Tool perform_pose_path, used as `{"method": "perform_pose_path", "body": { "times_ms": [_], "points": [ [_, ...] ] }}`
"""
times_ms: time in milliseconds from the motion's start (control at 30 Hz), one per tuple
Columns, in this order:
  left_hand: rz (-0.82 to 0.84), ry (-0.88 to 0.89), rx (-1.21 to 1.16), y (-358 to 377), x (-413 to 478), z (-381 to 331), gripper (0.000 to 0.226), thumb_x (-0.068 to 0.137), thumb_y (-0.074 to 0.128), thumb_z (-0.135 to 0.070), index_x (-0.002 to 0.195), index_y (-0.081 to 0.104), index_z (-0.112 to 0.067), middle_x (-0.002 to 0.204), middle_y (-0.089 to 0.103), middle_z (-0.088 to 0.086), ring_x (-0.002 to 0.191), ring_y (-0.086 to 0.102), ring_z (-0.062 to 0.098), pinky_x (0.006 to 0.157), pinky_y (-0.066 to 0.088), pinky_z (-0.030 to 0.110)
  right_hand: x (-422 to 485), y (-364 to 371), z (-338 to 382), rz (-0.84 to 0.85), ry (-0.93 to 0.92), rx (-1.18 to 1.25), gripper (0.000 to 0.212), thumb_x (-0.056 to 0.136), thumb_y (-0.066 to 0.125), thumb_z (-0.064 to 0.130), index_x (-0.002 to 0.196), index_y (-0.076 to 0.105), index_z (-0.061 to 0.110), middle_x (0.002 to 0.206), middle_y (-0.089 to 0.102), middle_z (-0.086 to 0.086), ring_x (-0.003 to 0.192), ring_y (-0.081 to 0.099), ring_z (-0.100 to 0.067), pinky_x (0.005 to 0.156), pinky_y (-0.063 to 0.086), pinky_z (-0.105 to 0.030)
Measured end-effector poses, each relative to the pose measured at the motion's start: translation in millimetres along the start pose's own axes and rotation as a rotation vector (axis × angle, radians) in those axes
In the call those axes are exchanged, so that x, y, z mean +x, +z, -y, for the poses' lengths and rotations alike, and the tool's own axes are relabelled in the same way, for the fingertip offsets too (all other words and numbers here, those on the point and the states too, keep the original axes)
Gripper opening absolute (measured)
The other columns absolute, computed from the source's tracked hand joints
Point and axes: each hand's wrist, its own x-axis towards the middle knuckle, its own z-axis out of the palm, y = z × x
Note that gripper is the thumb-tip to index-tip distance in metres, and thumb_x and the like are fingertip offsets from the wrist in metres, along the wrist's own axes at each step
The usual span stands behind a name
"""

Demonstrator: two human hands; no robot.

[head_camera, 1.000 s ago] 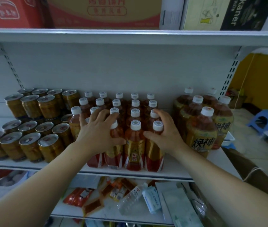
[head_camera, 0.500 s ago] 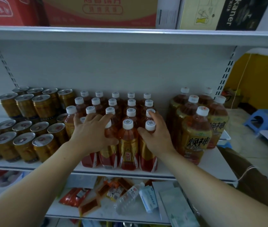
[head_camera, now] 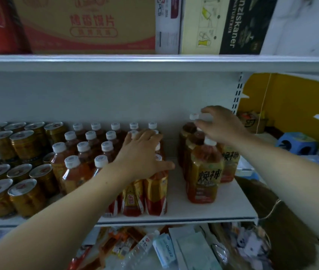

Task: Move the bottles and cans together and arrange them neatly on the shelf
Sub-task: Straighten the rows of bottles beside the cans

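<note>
Two hands: both mine, raised to the middle shelf [head_camera: 209, 211].
Left hand [head_camera: 142, 154]: fingers spread wide and nearly straight, palm lying on the caps at the right edge of the small bottles [head_camera: 80, 164]; my thumb juts out over the bare gap.
Right hand [head_camera: 222, 126]: above the large bottles [head_camera: 203, 172], fingers bent round a white cap [head_camera: 193, 116] at the back. It is too blurred to tell whether I grip it or merely touch it.
Small bottles: tight block, mid-shelf, just beside the cans [head_camera: 20, 145].
Cans: left end, rear ones standing higher.
Large bottles: cluster at the right end, a strip of bare shelf between them and the small block.
</note>
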Motion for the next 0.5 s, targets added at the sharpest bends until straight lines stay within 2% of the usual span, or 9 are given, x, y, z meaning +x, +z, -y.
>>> {"method": "perform_pose_path", "body": {
  "times_ms": [100,200,267,333,400,500],
  "points": [
    [0.037,0.095,-0.112,17,31,-46,0.099,0.067,0.051,-0.078,0.147,0.019,-0.028,0.152,0.028,0.002,0.139,0.022,0.026,0.113,0.019,0.046,10,-9,-48,0.023,0.169,0.022,0.068,0.086,0.055,0.061,0.139,0.046,0.02,0.142,0.049,-0.012,0.124,0.049,-0.032,0.091,0.039,-0.033],
    [0.223,0.066,-0.202,31,58,-75,0.12,0.062,0.065,-0.073,0.15,-0.003,-0.029,0.159,0.008,0.005,0.143,0.013,0.029,0.114,0.02,0.048,7,4,-77,0.118,0.234,0.085,0.084,0.078,0.066,0.062,0.147,0.034,0.024,0.145,0.044,-0.013,0.126,0.047,-0.033,0.097,0.042,-0.039],
    [0.354,0.04,-0.245,43,71,-82,0.13,0.06,0.074,-0.066,0.147,-0.016,-0.032,0.159,-0.009,0.0,0.145,0.008,0.028,0.113,0.023,0.05,4,18,-88,0.185,0.222,0.195,0.099,0.072,0.078,0.054,0.15,0.022,0.028,0.146,0.04,-0.013,0.126,0.048,-0.031,0.099,0.042,-0.042],
    [0.417,0.028,-0.306,55,76,-84,0.132,0.061,0.079,-0.056,0.145,-0.021,-0.037,0.157,-0.019,-0.005,0.145,0.007,0.026,0.112,0.029,0.048,4,28,-96,0.196,0.203,0.217,0.104,0.069,0.082,0.049,0.149,0.018,0.032,0.144,0.037,-0.012,0.124,0.049,-0.029,0.099,0.044,-0.045],
    [0.409,0.02,-0.38,63,75,-84,0.13,0.063,0.08,-0.05,0.144,-0.02,-0.041,0.156,-0.023,-0.009,0.145,0.007,0.024,0.111,0.032,0.047,10,28,-105,0.208,0.155,0.167,0.102,0.067,0.082,0.051,0.147,0.021,0.032,0.141,0.04,-0.01,0.122,0.05,-0.029,0.098,0.045,-0.044],
    [0.366,0.062,-0.419,69,74,-81,0.125,0.065,0.079,-0.047,0.144,-0.018,-0.043,0.155,-0.022,-0.016,0.146,0.004,0.019,0.11,0.032,0.046,19,22,-116,0.172,0.097,0.174,0.102,0.064,0.083,0.052,0.146,0.023,0.039,0.146,0.038,-0.007,0.125,0.047,-0.027,0.096,0.041,-0.036]
  ]
}}
